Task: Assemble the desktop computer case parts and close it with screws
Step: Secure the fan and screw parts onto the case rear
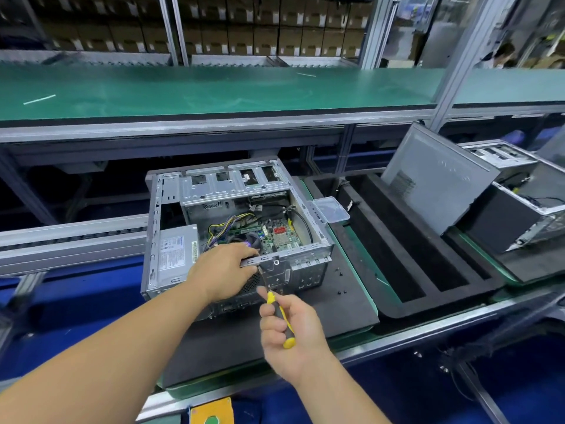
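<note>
The right hand (289, 327) has its fingers curled tight round the yellow-and-black handle of a screwdriver (280, 316), thumb and forefinger pinching it near the shaft. The thin shaft slants up and left to the near rim of the open computer case (235, 228), its tip just below the metal bracket (276, 266) on that rim; I cannot tell whether it sits on a screw. The left hand (221, 267) lies just left of the bracket, fingers bent over the case's near edge and gripping it, the fingertips hidden inside.

The case lies open side up on a black mat (345, 304) on the near bench, with the motherboard (275, 235) at the right of its interior and the grey power supply (175, 250) at the left. A few small dark screws (340, 272) are scattered on the mat just right of the case. A clear plastic box (331, 210) rests by the case's far right corner. Further right a black foam tray (406, 252) holds a grey side panel (434, 179) leaning tilted, and beyond it stands another case (519, 203). A green shelf (214, 90) runs across the far side
</note>
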